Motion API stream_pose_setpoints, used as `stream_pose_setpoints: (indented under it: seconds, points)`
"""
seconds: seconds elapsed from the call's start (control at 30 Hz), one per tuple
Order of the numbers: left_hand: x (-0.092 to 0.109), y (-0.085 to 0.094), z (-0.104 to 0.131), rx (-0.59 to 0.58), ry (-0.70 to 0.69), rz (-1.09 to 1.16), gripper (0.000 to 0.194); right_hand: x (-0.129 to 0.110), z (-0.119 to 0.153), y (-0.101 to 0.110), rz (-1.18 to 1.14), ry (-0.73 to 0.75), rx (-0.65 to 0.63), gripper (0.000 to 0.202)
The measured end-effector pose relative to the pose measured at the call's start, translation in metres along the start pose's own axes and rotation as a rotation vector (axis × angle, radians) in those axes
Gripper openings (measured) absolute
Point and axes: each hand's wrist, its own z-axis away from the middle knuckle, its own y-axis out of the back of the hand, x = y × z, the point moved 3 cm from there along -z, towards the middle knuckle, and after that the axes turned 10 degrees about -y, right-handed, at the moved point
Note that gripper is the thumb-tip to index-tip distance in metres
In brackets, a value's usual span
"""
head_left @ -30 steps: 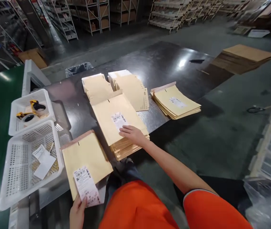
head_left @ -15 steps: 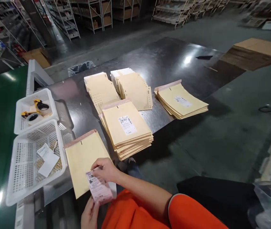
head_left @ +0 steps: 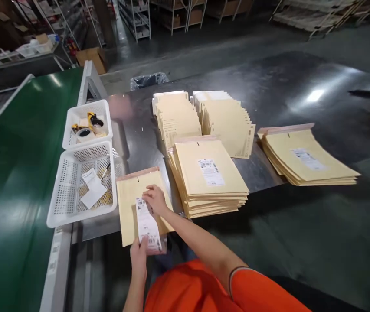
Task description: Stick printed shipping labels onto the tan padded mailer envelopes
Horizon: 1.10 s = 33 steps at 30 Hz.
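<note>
A strip of white printed shipping labels (head_left: 147, 221) stretches over a yellow padded envelope (head_left: 128, 208) at the table's near edge. My right hand (head_left: 156, 200) pinches the strip's upper end, above the middle of the envelope. Lower down, my left hand (head_left: 139, 255) grips the strip's near end between thumb and fingers. A pinkish, shiny part of the strip hangs past the envelope's lower edge. Just right of it stands a stack of padded envelopes (head_left: 189, 173), the top one bearing a label (head_left: 211, 172).
Two white baskets stand to the left: one (head_left: 70, 143) with tape dispensers (head_left: 85, 132), one (head_left: 64, 212) with paper slips (head_left: 93, 188). Two rows of upright envelopes (head_left: 178, 117) stand behind the stack. Another envelope pile (head_left: 305, 156) overhangs the table's right edge. A green conveyor (head_left: 25, 173) runs along the left.
My right hand has moved up the envelope, drawing the label strip out straight between my hands. The view has turned left, so the table's contents appear farther right.
</note>
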Motion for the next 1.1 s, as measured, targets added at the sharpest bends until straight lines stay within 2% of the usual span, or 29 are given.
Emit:
stream_pose_setpoints:
  seconds: [0.1, 0.13, 0.2, 0.23, 0.3, 0.37, 0.43, 0.47, 0.5, 0.6, 0.63, 0.67, 0.77, 0.8, 0.87, 0.93, 1.0, 1.03, 1.07, 1.1]
  points:
    - [-0.043, 0.015, 0.037, -0.092, 0.103, -0.064, 0.058, 0.007, -0.027, -0.015, 0.079, 0.023, 0.023, 0.012]
    - [-0.055, 0.02, 0.05, -0.184, 0.127, -0.129, 0.059, 0.009, -0.03, -0.018, 0.107, 0.039, 0.026, 0.011]
    - [-0.066, 0.035, 0.067, -0.207, 0.077, -0.264, 0.06, 0.012, -0.025, -0.023, 0.153, 0.06, 0.038, 0.017]
    - [-0.066, 0.044, 0.069, -0.17, 0.032, -0.333, 0.059, 0.015, -0.019, -0.026, 0.182, 0.063, 0.05, 0.028]
    - [-0.057, 0.06, 0.058, -0.036, -0.07, -0.419, 0.057, 0.02, -0.001, -0.032, 0.291, 0.123, 0.048, 0.047]
    - [-0.042, 0.069, 0.033, 0.035, -0.134, -0.414, 0.056, 0.021, 0.02, -0.043, 0.427, 0.369, -0.062, 0.055]
    - [-0.032, 0.072, 0.004, 0.057, -0.09, -0.303, 0.059, 0.021, 0.035, -0.052, 0.517, 0.708, -0.249, 0.058]
    - [-0.029, 0.071, -0.008, 0.058, -0.074, -0.25, 0.059, 0.022, 0.036, -0.054, 0.531, 0.799, -0.31, 0.06]
    - [-0.028, 0.069, -0.016, 0.057, -0.055, -0.214, 0.058, 0.022, 0.031, -0.052, 0.543, 0.794, -0.317, 0.06]
    - [-0.028, 0.063, -0.025, 0.069, -0.031, -0.186, 0.056, 0.026, 0.006, -0.037, 0.576, 0.44, -0.123, 0.064]
    - [-0.028, 0.062, -0.024, 0.077, -0.023, -0.178, 0.055, 0.029, 0.004, -0.033, 0.582, 0.378, -0.083, 0.066]
    - [-0.028, 0.061, -0.022, 0.082, -0.013, -0.166, 0.055, 0.031, 0.008, -0.032, 0.587, 0.396, -0.088, 0.07]
    - [-0.021, 0.063, -0.012, 0.068, 0.005, -0.176, 0.056, 0.04, 0.05, -0.039, 0.584, 0.701, -0.237, 0.082]
    - [-0.018, 0.065, -0.007, 0.042, 0.01, -0.201, 0.056, 0.043, 0.065, -0.041, 0.581, 0.765, -0.259, 0.079]
    - [-0.009, 0.071, 0.006, -0.021, -0.003, -0.272, 0.056, 0.044, 0.085, -0.042, 0.575, 0.784, -0.243, 0.064]
    - [0.0, 0.08, 0.023, -0.044, -0.06, -0.35, 0.054, 0.035, 0.087, -0.036, 0.566, 0.774, -0.281, 0.042]
    - [0.009, 0.087, 0.035, 0.018, -0.142, -0.426, 0.051, 0.015, 0.076, -0.017, 0.539, 0.771, -0.377, 0.025]
    - [0.013, 0.088, 0.038, 0.057, -0.179, -0.452, 0.051, 0.003, 0.068, 0.0, 0.508, 0.751, -0.382, 0.021]
    - [0.016, 0.087, 0.037, 0.088, -0.214, -0.462, 0.051, -0.01, 0.059, 0.022, 0.457, 0.718, -0.33, 0.019]
    - [0.018, 0.084, 0.033, 0.101, -0.244, -0.46, 0.053, -0.022, 0.052, 0.049, 0.383, 0.689, -0.224, 0.02]
